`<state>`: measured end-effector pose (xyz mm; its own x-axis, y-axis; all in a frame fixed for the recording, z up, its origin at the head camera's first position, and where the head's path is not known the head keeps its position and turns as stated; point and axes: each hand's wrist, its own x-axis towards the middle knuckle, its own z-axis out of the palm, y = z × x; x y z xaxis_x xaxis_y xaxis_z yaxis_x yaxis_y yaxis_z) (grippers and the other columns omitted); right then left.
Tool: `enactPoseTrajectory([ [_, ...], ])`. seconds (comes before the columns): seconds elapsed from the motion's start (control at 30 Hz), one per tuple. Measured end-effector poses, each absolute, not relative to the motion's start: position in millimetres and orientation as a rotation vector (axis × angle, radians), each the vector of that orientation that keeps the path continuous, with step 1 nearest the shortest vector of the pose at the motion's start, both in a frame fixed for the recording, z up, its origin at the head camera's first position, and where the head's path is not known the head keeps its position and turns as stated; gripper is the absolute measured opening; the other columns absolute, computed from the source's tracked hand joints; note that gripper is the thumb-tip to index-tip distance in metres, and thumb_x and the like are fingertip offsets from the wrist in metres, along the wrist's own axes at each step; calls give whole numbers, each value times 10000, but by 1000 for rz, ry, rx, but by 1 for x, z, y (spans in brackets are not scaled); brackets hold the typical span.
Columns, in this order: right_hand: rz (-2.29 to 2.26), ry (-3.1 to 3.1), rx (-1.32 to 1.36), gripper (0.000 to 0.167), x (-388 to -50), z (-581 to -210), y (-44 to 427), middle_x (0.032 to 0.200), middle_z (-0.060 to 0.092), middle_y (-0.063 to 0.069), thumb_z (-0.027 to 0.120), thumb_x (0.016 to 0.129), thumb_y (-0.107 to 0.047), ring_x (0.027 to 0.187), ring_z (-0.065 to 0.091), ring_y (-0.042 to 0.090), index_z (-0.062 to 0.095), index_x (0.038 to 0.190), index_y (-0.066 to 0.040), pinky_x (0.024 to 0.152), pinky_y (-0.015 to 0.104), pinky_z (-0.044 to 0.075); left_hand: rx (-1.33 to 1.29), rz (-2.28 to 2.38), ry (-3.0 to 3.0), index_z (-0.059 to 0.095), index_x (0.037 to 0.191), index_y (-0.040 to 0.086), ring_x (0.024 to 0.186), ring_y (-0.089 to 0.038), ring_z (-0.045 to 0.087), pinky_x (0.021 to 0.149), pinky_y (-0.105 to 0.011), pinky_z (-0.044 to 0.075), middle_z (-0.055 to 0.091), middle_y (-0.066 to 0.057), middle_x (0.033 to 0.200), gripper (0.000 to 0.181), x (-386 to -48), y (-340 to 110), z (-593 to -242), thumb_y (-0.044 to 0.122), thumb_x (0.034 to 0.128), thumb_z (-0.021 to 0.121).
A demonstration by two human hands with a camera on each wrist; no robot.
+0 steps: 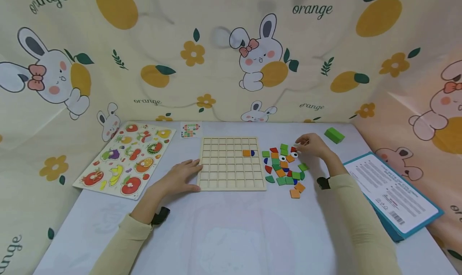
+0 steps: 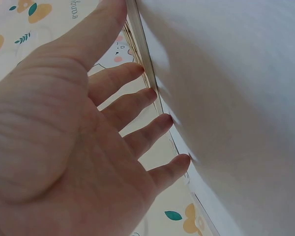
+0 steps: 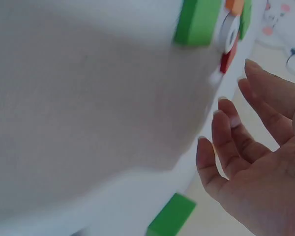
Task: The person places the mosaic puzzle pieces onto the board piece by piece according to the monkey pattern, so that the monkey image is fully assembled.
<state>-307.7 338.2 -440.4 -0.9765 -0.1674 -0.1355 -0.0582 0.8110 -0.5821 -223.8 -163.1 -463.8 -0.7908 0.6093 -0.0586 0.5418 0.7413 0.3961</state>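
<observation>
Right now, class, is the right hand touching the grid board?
No, the right hand is by the loose pieces, apart from the grid board.

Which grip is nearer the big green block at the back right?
Right. The right grip is left of the green block, apart from it; the left grip is much farther left, touching the left edge of the grid board.

Passage across tabletop (image 1: 231, 231) in front of grid board (image 1: 227, 164) — loose pieces (image 1: 280, 173) crowd its right, teal box (image 1: 395, 195) beyond.

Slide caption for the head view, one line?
Left hand touches the gridded wooden board; right hand hovers by the scattered colored pieces.
</observation>
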Motion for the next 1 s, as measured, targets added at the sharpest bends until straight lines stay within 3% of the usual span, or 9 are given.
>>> enactPoseTrajectory([
  [0.3,-948,2718,-125,285,-313,-443,348,1115,599,216,653,947,-98,989,451,322,659,1180,65,818,392,414,923,558,2755,481,1460,10,1419,-481,303,1093,-668,286,336,-223,1565,794,-224,-164,-464,424,849,775],
  [0.53,-921,2684,-142,235,-321,-448,347,1142,603,219,671,930,-94,1036,494,352,679,1130,29,930,474,450,923,552,2756,482,1460,11,1420,-477,304,1095,-664,286,340,-224,1563,795,-224,-164,-465,431,850,771],
  [1.0,-909,2693,-202,207,-321,-447,340,998,601,171,674,914,-33,938,515,309,619,1087,65,851,393,463,926,557,2755,481,1458,5,1418,-483,303,1102,-657,282,338,-228,1562,790,-223,-164,-464,425,853,769],
])
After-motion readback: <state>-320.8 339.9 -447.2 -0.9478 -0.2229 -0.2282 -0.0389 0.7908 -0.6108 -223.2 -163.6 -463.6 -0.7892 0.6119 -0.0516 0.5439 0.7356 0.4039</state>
